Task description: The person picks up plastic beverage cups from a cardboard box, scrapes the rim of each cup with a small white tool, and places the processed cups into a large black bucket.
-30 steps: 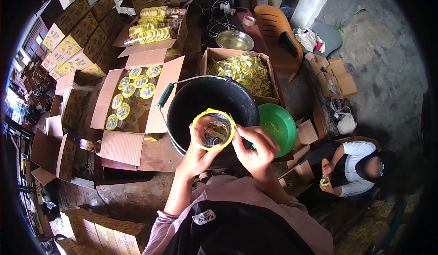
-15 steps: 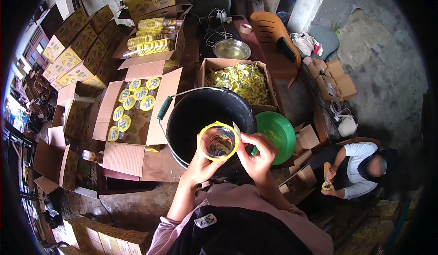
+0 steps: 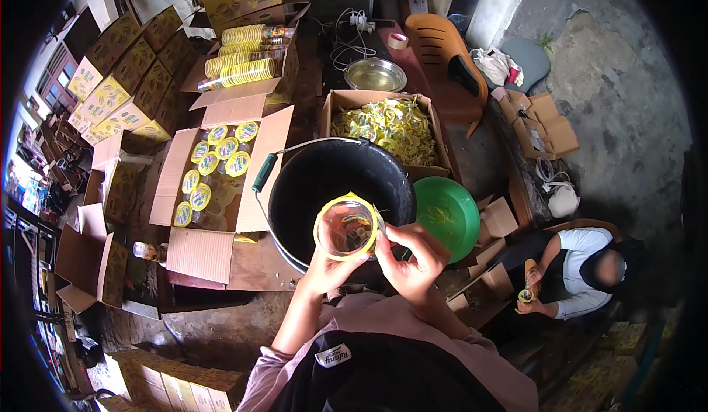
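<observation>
My left hand [image 3: 330,270] is wrapped round a clear plastic cup [image 3: 346,229] with a yellow rim, its mouth facing up. My right hand [image 3: 414,259] is closed against the cup's right side, pinching a thin, flat, greyish piece like a blade [image 3: 380,224] at the rim. Its exact kind is too small to tell. Both hands are over the near edge of a big black bucket [image 3: 302,191], which has a wire handle with a green grip [image 3: 265,172]. Right of the bucket lies a green basin [image 3: 459,216] with a few yellow strips inside.
An open carton [image 3: 173,179] of yellow-lidded cups stands to the left. Behind the bucket, another carton [image 3: 330,117] is full of yellow scraps. Stacked cups [image 3: 247,73], a metal bowl [image 3: 375,75] and a chair [image 3: 439,50] are farther back. A seated person [image 3: 582,264] works at the right.
The cup and both hands have shifted slightly left and nearer me. My right hand's greyish piece has moved lower along the rim. At right, the seated person's hands have moved a little.
</observation>
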Action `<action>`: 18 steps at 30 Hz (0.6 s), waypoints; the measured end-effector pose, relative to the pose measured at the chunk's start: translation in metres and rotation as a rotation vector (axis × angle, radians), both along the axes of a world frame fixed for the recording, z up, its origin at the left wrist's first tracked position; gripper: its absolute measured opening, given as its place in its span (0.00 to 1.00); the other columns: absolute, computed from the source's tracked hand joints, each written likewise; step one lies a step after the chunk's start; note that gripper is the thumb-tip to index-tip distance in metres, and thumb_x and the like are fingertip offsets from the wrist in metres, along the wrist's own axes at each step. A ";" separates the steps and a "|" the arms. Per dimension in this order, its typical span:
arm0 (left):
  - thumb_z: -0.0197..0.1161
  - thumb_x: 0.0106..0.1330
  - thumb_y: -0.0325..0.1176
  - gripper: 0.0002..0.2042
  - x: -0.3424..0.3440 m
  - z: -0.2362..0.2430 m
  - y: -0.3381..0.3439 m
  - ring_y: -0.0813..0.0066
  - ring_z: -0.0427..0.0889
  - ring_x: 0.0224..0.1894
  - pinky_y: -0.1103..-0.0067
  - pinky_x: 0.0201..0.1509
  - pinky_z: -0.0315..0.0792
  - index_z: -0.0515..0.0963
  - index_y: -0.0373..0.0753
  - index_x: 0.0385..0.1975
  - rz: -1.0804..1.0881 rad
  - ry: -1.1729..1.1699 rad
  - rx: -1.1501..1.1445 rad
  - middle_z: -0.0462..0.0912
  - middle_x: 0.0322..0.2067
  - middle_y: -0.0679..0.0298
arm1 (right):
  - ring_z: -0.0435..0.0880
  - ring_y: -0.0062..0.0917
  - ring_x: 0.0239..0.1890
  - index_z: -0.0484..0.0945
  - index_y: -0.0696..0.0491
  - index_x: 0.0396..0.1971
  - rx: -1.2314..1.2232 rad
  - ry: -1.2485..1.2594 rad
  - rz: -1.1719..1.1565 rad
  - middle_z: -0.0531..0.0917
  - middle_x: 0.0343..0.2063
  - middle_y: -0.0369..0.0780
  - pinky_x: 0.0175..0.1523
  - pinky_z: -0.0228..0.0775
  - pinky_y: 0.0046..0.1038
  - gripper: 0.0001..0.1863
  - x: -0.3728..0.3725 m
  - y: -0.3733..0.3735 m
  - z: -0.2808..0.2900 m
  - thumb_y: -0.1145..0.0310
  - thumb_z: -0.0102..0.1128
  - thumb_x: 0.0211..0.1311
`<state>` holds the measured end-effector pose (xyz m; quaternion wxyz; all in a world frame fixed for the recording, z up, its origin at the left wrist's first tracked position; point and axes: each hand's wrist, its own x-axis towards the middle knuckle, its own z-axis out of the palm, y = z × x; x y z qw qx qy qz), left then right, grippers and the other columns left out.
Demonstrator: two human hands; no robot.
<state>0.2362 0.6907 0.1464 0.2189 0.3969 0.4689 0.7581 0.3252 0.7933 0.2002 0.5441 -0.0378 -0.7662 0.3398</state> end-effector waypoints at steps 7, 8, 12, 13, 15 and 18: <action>0.66 0.50 0.32 0.35 -0.001 0.006 -0.010 0.67 0.61 0.55 0.70 0.59 0.56 0.52 0.36 0.55 -0.057 0.061 -0.167 0.60 0.50 0.57 | 0.77 0.23 0.19 0.77 0.60 0.27 0.066 -0.018 -0.034 0.77 0.18 0.39 0.22 0.68 0.20 0.11 -0.002 0.005 0.005 0.84 0.63 0.38; 0.66 0.50 0.32 0.35 -0.002 0.006 -0.010 0.67 0.61 0.55 0.70 0.59 0.56 0.52 0.36 0.55 -0.057 0.062 -0.167 0.60 0.50 0.57 | 0.77 0.23 0.19 0.77 0.60 0.27 0.036 -0.022 0.007 0.77 0.18 0.39 0.23 0.68 0.20 0.11 -0.002 0.006 0.004 0.84 0.62 0.38; 0.66 0.50 0.31 0.35 -0.003 0.007 -0.010 0.67 0.61 0.55 0.71 0.59 0.57 0.51 0.36 0.55 -0.031 0.112 -0.134 0.60 0.51 0.57 | 0.77 0.23 0.19 0.77 0.60 0.27 -0.054 -0.011 0.075 0.78 0.18 0.40 0.23 0.68 0.20 0.11 0.002 0.010 0.001 0.84 0.62 0.39; 0.66 0.49 0.31 0.35 -0.003 0.007 -0.010 0.68 0.62 0.55 0.71 0.58 0.57 0.51 0.36 0.55 -0.029 0.107 -0.142 0.59 0.51 0.57 | 0.78 0.23 0.19 0.77 0.60 0.27 -0.078 -0.020 0.077 0.78 0.18 0.40 0.24 0.68 0.20 0.11 0.004 0.007 0.001 0.84 0.62 0.39; 0.66 0.49 0.31 0.35 -0.003 0.007 -0.010 0.68 0.62 0.55 0.71 0.58 0.57 0.52 0.36 0.55 -0.042 0.080 -0.137 0.60 0.51 0.57 | 0.78 0.23 0.20 0.77 0.60 0.27 -0.040 -0.029 0.062 0.78 0.18 0.40 0.24 0.68 0.20 0.11 0.005 0.006 0.003 0.84 0.62 0.39; 0.66 0.49 0.29 0.33 -0.004 0.010 -0.012 0.68 0.63 0.54 0.72 0.58 0.59 0.55 0.35 0.53 -0.082 0.088 -0.153 0.62 0.50 0.57 | 0.78 0.23 0.20 0.77 0.60 0.27 0.023 -0.028 0.034 0.78 0.18 0.40 0.24 0.68 0.20 0.10 0.004 0.007 0.004 0.84 0.62 0.39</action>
